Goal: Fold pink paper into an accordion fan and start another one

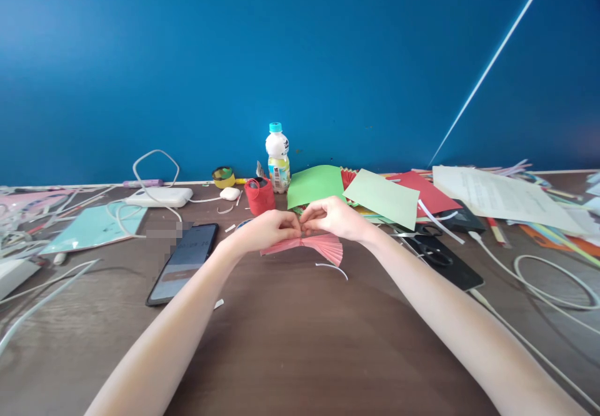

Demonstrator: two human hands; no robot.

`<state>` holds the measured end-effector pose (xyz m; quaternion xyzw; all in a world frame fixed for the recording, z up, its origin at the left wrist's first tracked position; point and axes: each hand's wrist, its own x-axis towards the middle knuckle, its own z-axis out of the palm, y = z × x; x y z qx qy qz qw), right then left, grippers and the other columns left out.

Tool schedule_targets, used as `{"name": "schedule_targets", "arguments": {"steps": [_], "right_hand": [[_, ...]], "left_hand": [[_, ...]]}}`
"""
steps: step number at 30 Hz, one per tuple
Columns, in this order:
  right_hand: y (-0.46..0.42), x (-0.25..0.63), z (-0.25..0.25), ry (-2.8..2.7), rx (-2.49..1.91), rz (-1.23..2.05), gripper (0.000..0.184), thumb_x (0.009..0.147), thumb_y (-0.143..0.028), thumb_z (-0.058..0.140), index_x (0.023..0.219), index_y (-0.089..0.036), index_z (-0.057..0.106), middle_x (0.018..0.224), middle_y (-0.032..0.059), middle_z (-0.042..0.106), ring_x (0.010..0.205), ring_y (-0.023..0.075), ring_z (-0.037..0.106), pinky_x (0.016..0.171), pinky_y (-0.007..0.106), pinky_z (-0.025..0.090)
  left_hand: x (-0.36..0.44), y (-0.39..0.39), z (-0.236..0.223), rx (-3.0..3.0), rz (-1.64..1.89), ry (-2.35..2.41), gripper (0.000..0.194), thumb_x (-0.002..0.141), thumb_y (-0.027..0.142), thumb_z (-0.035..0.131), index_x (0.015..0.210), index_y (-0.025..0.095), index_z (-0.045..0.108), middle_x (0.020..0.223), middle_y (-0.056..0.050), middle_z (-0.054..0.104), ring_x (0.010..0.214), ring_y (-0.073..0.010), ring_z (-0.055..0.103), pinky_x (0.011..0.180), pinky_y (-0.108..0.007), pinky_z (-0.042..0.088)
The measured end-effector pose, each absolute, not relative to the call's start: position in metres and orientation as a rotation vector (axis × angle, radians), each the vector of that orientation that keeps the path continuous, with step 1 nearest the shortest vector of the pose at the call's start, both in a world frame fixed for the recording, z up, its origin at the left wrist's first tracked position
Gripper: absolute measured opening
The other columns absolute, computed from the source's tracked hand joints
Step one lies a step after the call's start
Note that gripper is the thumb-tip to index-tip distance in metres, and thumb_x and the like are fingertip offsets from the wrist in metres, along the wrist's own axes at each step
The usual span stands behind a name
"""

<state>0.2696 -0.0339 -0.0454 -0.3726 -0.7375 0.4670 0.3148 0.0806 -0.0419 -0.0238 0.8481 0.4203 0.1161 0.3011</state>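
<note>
Pink pleated paper point(324, 248) fans out over the brown desk point(300, 341), in front of a green sheet point(316, 185). Left hand point(269, 230) and right hand point(336, 217) pinch its narrow waist, seemingly keeping folds gathered.

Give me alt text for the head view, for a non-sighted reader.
The left hand and right hand meet at the narrow middle of a pleated pink paper above a brown table. Behind them stand a teal-capped bottle and a red container; a phone lies to the left.
</note>
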Motion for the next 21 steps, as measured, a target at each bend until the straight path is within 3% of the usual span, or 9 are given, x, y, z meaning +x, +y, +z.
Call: {"name": "schedule_targets", "arguments": {"steps": [10, 17, 21], "right_hand": [[-0.039, 0.256, -0.055, -1.978, -0.994, 1.201, 0.023, 0.06, -0.002, 0.06, 0.077, -0.017, 0.052, 0.067, -0.0012, 0.061, 0.066, 0.0123, 0.061, 0.064, 0.025, 0.047], [-0.035, 0.251, -0.073, -2.065, -1.039, 1.111, 0.019, 0.06, -0.006, 0.061, 0.072, -0.017, 0.051, 0.064, -0.0016, 0.06, 0.063, 0.0125, 0.059, 0.059, 0.024, 0.044], [-0.035, 0.248, -0.08, -2.049, -1.065, 1.1, 0.024, 0.058, -0.007, 0.065, 0.072, -0.017, 0.049, 0.064, -0.0027, 0.058, 0.062, 0.0124, 0.058, 0.058, 0.024, 0.043]], "left_hand": [[0.082, -0.041, -0.033, 2.223, 0.175, 1.213, 0.028, 0.077, 0.043, 0.048, 0.077, 0.017, 0.06, 0.068, 0.002, 0.061, 0.062, -0.0128, 0.051, 0.056, -0.022, 0.032], [0.08, -0.033, -0.047, 2.162, 0.145, 1.253, 0.031, 0.075, 0.044, 0.049, 0.085, 0.017, 0.059, 0.077, -0.001, 0.063, 0.068, -0.0153, 0.054, 0.057, -0.023, 0.035], [0.08, -0.03, -0.052, 2.126, 0.164, 1.274, 0.028, 0.072, 0.043, 0.052, 0.077, 0.016, 0.057, 0.071, 0.0, 0.06, 0.067, -0.0146, 0.052, 0.057, -0.023, 0.034]]}}
